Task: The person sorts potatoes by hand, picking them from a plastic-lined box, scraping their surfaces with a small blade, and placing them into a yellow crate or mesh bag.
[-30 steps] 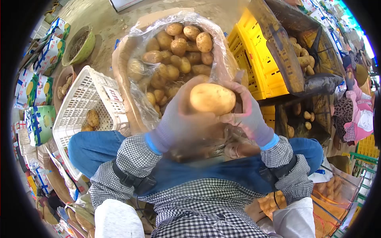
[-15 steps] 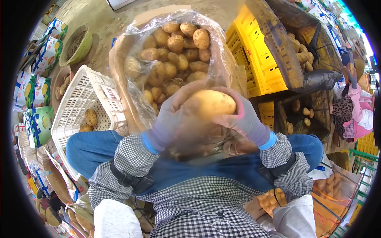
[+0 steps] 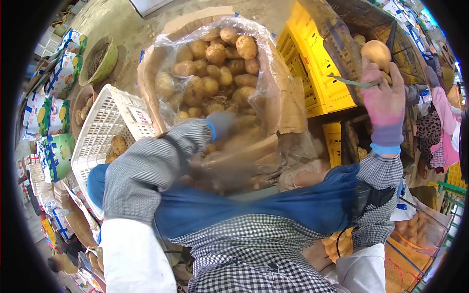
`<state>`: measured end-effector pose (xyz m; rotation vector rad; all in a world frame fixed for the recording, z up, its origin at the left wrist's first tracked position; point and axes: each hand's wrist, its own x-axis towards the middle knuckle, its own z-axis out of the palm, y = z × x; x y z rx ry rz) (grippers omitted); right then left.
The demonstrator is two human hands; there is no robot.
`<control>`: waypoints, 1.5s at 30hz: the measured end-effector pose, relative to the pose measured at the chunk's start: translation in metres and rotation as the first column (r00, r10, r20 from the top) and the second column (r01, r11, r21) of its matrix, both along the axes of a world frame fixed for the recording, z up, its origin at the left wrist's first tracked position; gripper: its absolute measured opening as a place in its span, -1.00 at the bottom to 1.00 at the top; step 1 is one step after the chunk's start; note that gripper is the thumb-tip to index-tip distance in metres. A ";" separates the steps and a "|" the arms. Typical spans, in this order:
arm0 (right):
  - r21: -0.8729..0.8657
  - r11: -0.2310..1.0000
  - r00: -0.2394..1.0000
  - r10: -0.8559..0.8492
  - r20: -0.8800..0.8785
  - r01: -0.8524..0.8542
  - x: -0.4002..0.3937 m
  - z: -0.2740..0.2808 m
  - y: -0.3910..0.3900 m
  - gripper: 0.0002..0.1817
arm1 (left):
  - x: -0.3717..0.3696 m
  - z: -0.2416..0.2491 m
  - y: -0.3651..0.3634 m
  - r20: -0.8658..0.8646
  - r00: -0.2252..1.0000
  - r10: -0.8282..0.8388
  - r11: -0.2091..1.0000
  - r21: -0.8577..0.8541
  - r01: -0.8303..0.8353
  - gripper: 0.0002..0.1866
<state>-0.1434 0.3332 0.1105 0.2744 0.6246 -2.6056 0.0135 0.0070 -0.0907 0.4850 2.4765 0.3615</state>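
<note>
My right hand [image 3: 383, 95], in a grey-and-pink glove, reaches over the black-lined yellow crate at right. Its fingers are on a large pale potato [image 3: 376, 52] at their tips. A thin grey-green strip, like a narrow blade [image 3: 352, 82], sticks out leftward from between the same fingers. My left hand [image 3: 222, 126], gloved and smeared by motion, is low over the near part of a cardboard box [image 3: 288, 105] lined with clear plastic. Many brown potatoes [image 3: 207, 85] fill that box; the left fingers are too blurred to show a hold.
Left of the box, a white basket [image 3: 100, 117] holds a few potatoes. The yellow crate [image 3: 317, 68] stands at right, lined with dark plastic. A green tub [image 3: 105, 61] is at the far left, near printed cartons [image 3: 58, 158]. At far right is another person in pink [image 3: 442, 117].
Both hands were together on one potato over the box. My right hand has moved right and up to the crate with a potato; my left hand has dropped toward the potatoes in the box.
</note>
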 end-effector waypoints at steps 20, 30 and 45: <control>0.621 0.591 0.649 0.742 -0.168 -0.515 0.114 -0.049 -0.100 -0.21 | 0.039 0.134 0.057 0.239 0.724 0.647 -0.011 0.952 -0.305 -0.13; 0.858 0.507 0.399 0.772 -0.494 0.082 0.114 -0.081 -0.104 -0.15 | 0.051 0.149 0.034 0.641 0.663 0.386 -0.178 0.757 -0.629 -0.15; 0.947 0.297 0.340 0.884 -0.322 0.124 0.123 -0.068 -0.104 -0.22 | 0.056 0.106 0.024 0.587 0.708 0.393 -0.065 0.786 -0.615 -0.50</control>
